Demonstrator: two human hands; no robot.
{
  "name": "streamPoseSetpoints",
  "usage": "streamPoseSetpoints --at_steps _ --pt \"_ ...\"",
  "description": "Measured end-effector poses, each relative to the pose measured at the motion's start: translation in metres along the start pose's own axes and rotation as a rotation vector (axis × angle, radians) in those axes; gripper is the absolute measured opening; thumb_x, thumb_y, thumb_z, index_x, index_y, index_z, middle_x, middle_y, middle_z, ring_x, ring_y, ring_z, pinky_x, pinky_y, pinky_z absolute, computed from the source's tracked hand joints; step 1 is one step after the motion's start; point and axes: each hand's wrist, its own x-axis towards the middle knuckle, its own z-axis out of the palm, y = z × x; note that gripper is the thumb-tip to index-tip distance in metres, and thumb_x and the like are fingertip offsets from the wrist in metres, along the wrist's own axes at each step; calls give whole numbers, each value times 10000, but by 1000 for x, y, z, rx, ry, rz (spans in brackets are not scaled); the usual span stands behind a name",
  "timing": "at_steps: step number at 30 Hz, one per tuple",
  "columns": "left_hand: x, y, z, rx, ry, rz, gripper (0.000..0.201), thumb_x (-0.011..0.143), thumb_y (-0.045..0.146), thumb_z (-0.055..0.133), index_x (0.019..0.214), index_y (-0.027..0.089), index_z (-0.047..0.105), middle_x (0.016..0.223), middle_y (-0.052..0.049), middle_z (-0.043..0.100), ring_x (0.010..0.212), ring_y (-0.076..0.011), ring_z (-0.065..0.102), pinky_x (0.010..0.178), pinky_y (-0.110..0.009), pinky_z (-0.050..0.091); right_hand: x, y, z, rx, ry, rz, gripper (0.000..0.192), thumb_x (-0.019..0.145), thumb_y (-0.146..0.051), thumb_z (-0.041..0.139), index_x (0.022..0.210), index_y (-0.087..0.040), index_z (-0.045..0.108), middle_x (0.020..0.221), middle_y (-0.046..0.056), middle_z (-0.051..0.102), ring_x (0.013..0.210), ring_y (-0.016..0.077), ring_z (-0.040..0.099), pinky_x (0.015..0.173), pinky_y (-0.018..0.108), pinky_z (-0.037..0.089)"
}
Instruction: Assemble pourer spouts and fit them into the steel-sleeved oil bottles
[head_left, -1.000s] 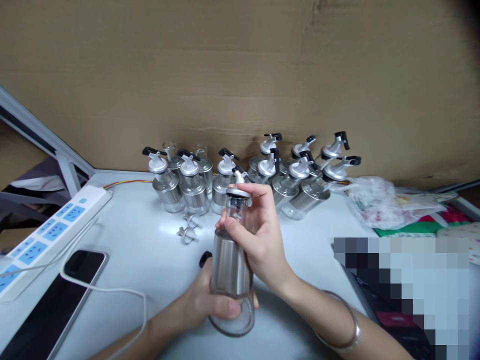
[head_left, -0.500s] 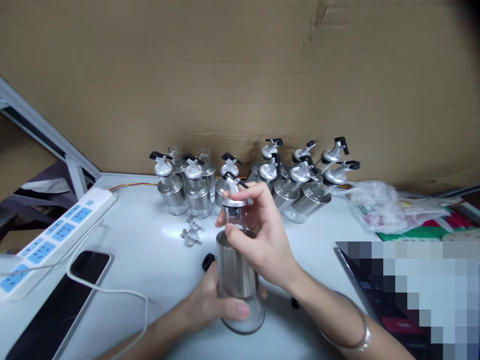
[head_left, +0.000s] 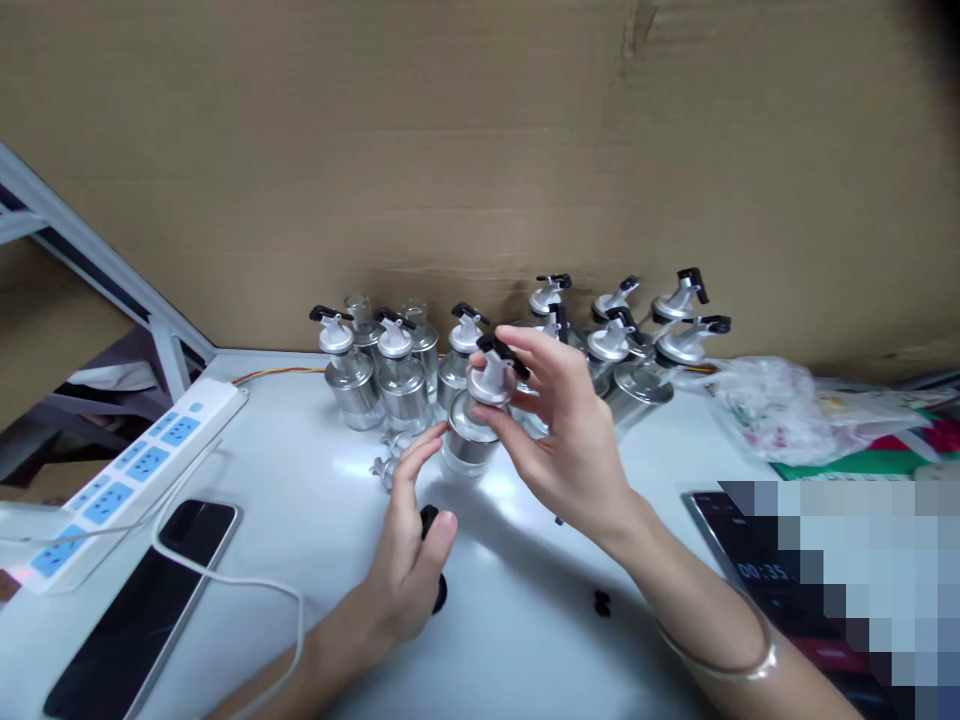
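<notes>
A glass bottle with a steel sleeve stands on the table, capped by a silver pour spout with a black lever. My right hand has its thumb and fingers around that spout. To the left, my left hand is open, fingers stretched toward the bottle; its fingertips are beside the sleeve, and I cannot tell whether they touch. Black ring-like parts lie partly hidden behind this hand. Small silver spout pieces rest just beyond it.
Several similar spouted bottles line the cardboard wall. At left are a power strip, a phone and a white cable. A small black part, a timer screen and plastic bags are at right.
The bottle has moved away from me, toward the row, and now stands on the table. My left hand has let go of its base; my right hand stays on the spout.
</notes>
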Motion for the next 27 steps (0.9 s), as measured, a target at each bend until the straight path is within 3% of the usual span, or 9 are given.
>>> streamPoseSetpoints --at_steps 6,14,19,22,24,27 --pt "4 -1 -3 203 -118 188 486 942 371 397 1393 232 283 1496 -129 300 1422 -284 224 1141 -526 200 4 27 10 -42 31 -17 436 821 -221 604 1229 -308 479 1242 47 534 1153 219 570 930 406 536" --pt "3 3 -1 359 -348 33 444 952 363 374 1360 191 337 1462 -152 357 1389 -274 289 1134 -501 220 19 55 18 -55 33 -38 453 838 -171 536 1262 -278 417 1265 74 505 1149 205 562 954 413 493" --pt "6 7 -2 420 -367 101 404 930 322 403 1303 165 405 1369 -157 470 1339 -270 357 1091 -481 288 26 52 17 -128 84 -64 431 808 -178 559 1219 -275 476 1311 90 462 1241 252 457 1006 481 438" --pt "11 13 -2 441 -481 231 333 914 292 410 1203 156 503 1183 -136 610 1154 -255 530 995 -428 384 18 41 17 -189 177 -132 308 800 -173 583 1080 -299 573 1250 80 486 1242 267 434 1016 480 419" --pt "11 16 -1 480 -618 310 286 910 301 417 1094 150 577 991 -109 680 921 -222 623 914 -384 432 10 33 20 -226 83 -191 240 818 -159 565 1007 -302 601 1101 71 554 1092 242 525 943 442 467" --pt "6 14 6 613 -748 386 266 884 354 480 929 145 638 776 -76 683 721 -195 624 819 -341 467 -1 26 29 -328 -365 -274 220 868 -130 469 1005 -242 600 991 64 604 857 177 598 746 335 520"
